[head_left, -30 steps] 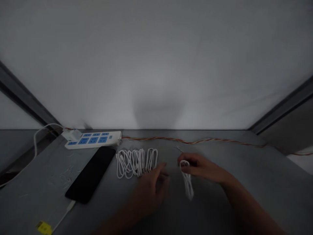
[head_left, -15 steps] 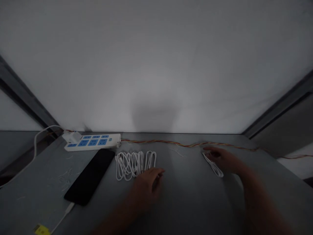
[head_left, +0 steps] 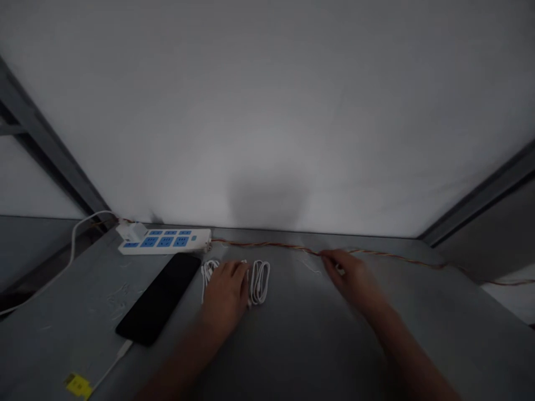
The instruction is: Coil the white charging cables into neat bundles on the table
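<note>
Hands apart — left hand (head_left: 225,294) over coiled white cables (head_left: 259,283), right hand (head_left: 349,273) blurred, by a twisted wire (head_left: 388,255).

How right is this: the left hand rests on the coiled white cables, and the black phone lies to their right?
The side is wrong: the head view shows the black phone to the left of the coiled white cables. The left hand does rest on them.

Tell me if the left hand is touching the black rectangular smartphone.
Apart: the head view shows the left hand over white coiled cables, with grey tabletop visible between it and the black rectangular smartphone.
</note>
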Demonstrator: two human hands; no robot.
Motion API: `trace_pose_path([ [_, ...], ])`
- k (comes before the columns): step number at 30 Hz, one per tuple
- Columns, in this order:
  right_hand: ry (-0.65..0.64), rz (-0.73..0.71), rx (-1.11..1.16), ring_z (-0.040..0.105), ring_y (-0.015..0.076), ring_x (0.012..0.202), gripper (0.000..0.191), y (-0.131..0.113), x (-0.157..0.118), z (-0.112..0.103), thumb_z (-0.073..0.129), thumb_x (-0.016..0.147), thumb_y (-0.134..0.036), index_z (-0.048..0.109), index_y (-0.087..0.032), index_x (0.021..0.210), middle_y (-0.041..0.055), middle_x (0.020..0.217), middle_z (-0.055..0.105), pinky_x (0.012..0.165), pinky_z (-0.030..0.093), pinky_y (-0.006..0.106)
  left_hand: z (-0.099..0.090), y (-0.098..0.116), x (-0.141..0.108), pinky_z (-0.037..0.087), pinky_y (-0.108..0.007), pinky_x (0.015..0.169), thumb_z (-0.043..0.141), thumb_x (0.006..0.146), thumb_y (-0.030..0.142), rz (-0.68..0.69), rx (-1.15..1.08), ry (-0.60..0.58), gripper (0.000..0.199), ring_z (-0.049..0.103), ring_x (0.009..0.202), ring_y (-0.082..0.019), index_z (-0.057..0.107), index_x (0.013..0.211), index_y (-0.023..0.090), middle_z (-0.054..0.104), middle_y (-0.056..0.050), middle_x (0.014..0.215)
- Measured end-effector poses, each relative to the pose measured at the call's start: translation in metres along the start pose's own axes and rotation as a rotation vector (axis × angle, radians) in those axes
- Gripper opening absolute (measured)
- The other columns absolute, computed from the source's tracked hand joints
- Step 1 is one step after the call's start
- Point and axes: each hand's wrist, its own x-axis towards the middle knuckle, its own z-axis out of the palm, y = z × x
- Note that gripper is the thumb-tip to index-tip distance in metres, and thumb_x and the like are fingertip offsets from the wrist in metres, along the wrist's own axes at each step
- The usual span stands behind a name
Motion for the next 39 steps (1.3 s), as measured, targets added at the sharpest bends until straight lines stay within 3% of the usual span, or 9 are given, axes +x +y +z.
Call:
trace_pose_path([
  [3, -0.137, -0.082, 0.067, 0.068, 0.0211, 0.085, 0.028, -0.026, -0.004, 0.019, 0.042, 0.098, -0.027, 0.067, -0.018, 0.107, 0.0075, 0.100, 0.071, 0.077, 0.052, 0.031, 0.001, 0.001, -0.001, 0.045, -0.042, 0.087, 0.045, 0.093, 0.015, 0.015, 0.066, -0.114, 0.026, 0.061, 0.093, -0.025, 0.067, 0.106, 0.019, 0.070, -0.007, 0.098],
  [6, -0.300, -0.132, 0.099, 0.067, 0.0213, 0.089, 0.028, -0.037, -0.005, 0.033, 0.043, 0.097, -0.022, 0.066, -0.017, 0.112, 0.0080, 0.105, 0.071, 0.078, 0.051, 0.031, 0.004, 0.011, -0.004, 0.041, -0.046, 0.088, 0.051, 0.092, 0.022, 0.036, 0.078, -0.176, 0.020, 0.059, 0.097, -0.028, 0.070, 0.100, 0.021, 0.072, -0.006, 0.097],
  [12, -0.478, -0.177, 0.151, 0.063, 0.0182, 0.088, 0.046, -0.049, -0.006, 0.035, 0.052, 0.091, -0.012, 0.055, -0.025, 0.134, 0.0074, 0.111, 0.064, 0.078, 0.049, 0.027, 0.004, 0.024, -0.010, 0.033, -0.052, 0.097, 0.053, 0.092, 0.023, 0.165, -0.077, -0.273, 0.024, 0.054, 0.108, -0.028, 0.067, 0.111, 0.027, 0.073, -0.004, 0.104],
  [20, -0.475, -0.170, 0.119, 0.060, 0.0191, 0.096, 0.045, -0.049, -0.011, 0.032, 0.053, 0.090, -0.011, 0.059, -0.030, 0.130, 0.0069, 0.118, 0.057, 0.086, 0.049, 0.030, 0.010, 0.022, -0.009, 0.037, -0.053, 0.099, 0.050, 0.090, 0.010, 0.180, 0.058, -0.330, 0.040, 0.051, 0.119, -0.030, 0.061, 0.124, 0.027, 0.065, -0.009, 0.120],
  [22, -0.475, -0.187, 0.102, 0.058, 0.0214, 0.106, 0.045, -0.051, -0.010, 0.029, 0.054, 0.089, -0.010, 0.060, -0.030, 0.129, 0.0075, 0.128, 0.053, 0.093, 0.048, 0.034, 0.013, 0.021, -0.009, 0.039, -0.052, 0.098, 0.050, 0.092, 0.011, 0.195, 0.090, -0.311, 0.038, 0.050, 0.121, -0.030, 0.062, 0.123, 0.029, 0.063, -0.009, 0.122],
  [25, -0.509, -0.266, 0.082, 0.042, 0.0262, 0.130, 0.045, -0.055, -0.007, 0.024, 0.054, 0.088, -0.008, 0.060, -0.027, 0.128, 0.0066, 0.145, 0.043, 0.107, 0.038, 0.040, 0.017, 0.020, -0.009, 0.040, -0.051, 0.097, 0.052, 0.093, 0.015, 0.237, 0.109, -0.292, 0.031, 0.049, 0.123, -0.029, 0.066, 0.116, 0.031, 0.060, -0.008, 0.129],
  [27, -0.563, -0.305, 0.071, 0.037, 0.0263, 0.134, 0.042, -0.059, -0.006, 0.021, 0.051, 0.090, -0.010, 0.058, -0.024, 0.130, 0.0060, 0.146, 0.044, 0.111, 0.034, 0.042, 0.018, 0.020, -0.008, 0.040, -0.050, 0.097, 0.054, 0.093, 0.018, 0.294, 0.096, -0.307, 0.025, 0.050, 0.123, -0.028, 0.068, 0.110, 0.030, 0.061, -0.006, 0.130],
  [32, -0.617, -0.293, 0.085, 0.048, 0.0232, 0.123, 0.038, -0.070, -0.008, 0.013, 0.051, 0.091, -0.009, 0.062, -0.026, 0.124, 0.0056, 0.135, 0.053, 0.104, 0.040, 0.038, 0.018, 0.016, -0.006, 0.041, -0.046, 0.098, 0.053, 0.095, 0.021, 0.425, 0.062, -0.360, 0.017, 0.054, 0.118, -0.024, 0.067, 0.104, 0.025, 0.066, -0.003, 0.120],
  [39, -0.614, -0.199, 0.070, 0.053, 0.0227, 0.111, 0.043, -0.071, -0.013, 0.005, 0.053, 0.083, -0.004, 0.063, -0.026, 0.118, 0.0071, 0.123, 0.053, 0.095, 0.043, 0.034, 0.011, 0.017, -0.008, 0.040, -0.050, 0.098, 0.050, 0.095, 0.020, 0.463, 0.055, -0.395, 0.024, 0.051, 0.120, -0.026, 0.063, 0.115, 0.028, 0.061, -0.006, 0.126],
])
